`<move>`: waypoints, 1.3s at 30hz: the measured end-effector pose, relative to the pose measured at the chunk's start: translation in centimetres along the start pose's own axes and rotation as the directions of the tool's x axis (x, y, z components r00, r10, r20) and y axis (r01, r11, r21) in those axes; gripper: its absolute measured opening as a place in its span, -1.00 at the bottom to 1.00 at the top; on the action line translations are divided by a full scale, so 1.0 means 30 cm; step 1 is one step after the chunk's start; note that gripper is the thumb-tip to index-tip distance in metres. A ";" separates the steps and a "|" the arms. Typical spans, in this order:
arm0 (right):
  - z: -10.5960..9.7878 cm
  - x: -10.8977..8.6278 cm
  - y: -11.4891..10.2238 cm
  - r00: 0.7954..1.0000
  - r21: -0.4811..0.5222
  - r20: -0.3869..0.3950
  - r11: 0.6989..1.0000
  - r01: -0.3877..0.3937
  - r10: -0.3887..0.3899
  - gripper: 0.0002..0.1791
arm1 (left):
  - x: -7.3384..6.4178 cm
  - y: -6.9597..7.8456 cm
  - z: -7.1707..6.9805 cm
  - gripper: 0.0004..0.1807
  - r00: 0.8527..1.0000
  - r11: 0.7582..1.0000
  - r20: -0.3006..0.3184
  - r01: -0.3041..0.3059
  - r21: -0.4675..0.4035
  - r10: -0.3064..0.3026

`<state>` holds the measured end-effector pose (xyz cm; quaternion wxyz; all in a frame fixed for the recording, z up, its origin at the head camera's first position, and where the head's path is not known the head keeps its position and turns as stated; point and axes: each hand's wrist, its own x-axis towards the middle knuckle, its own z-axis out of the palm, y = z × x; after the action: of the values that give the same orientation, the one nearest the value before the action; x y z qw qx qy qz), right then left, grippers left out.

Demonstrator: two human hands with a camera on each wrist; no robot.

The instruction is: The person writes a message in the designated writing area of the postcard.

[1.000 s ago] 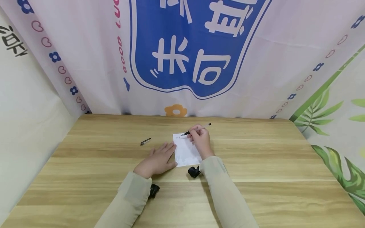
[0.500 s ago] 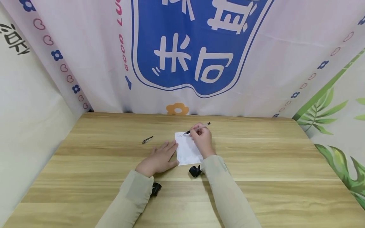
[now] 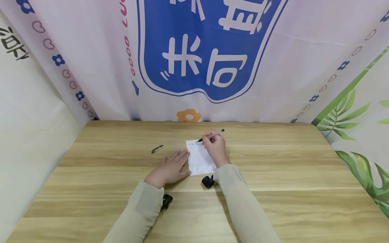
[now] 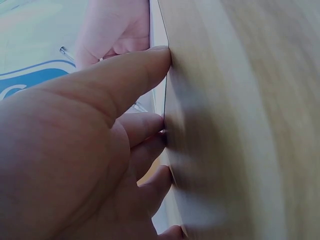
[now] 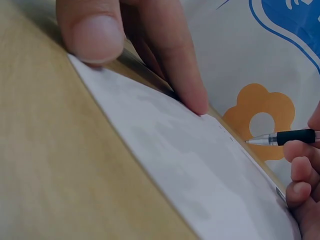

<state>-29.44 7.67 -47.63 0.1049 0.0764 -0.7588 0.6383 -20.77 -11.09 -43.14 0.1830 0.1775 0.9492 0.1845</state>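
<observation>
A small white sheet of paper lies on the wooden table, with a few small dark marks near its top left. My right hand pinches a pen with a clear barrel and black grip; its tip is at the upper part of the sheet, just right of the marks. The left hand rests flat with spread fingers, thumb and fingertips touching the sheet's left edge. In the right wrist view, those left fingertips press the paper's edge. A pen cap lies left of the sheet, beyond the left hand.
The wooden table runs up to a printed curtain at the back. Black wrist-worn devices show beside both sleeves. A leaf-patterned hanging stands along the right side.
The pen tip has shifted slightly right along the top of the sheet from the written marks. The left hand stays on the paper's edge; the whole view has shifted a little.
</observation>
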 end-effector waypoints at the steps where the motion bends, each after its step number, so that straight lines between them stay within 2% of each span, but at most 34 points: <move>1: -0.002 0.000 0.000 1.000 -0.001 0.000 1.000 -0.005 0.005 -0.91 | 0.001 0.000 0.002 -0.20 1.000 1.000 0.001 -0.001 0.003 0.001; 9: 0.000 -0.004 0.008 0.999 -0.005 0.031 0.999 -0.035 0.035 -0.92 | -0.004 0.002 0.011 -0.21 1.000 1.000 -0.001 0.006 0.013 -0.006; 15: 0.004 -0.009 0.000 0.998 -0.010 0.048 0.999 -0.046 0.046 -0.93 | -0.010 -0.002 0.013 -0.21 1.000 1.000 -0.001 0.000 -0.012 0.000; 39: -0.006 -0.001 -0.017 0.999 -0.013 0.038 0.999 -0.030 0.031 -0.92 | -0.009 0.008 -0.003 -0.20 1.000 1.000 -0.004 -0.004 -0.009 0.004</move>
<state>-29.28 7.77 -47.14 0.0811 0.0765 -0.7658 0.6334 -20.51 -11.02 -42.89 0.1816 0.1784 0.9483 0.1894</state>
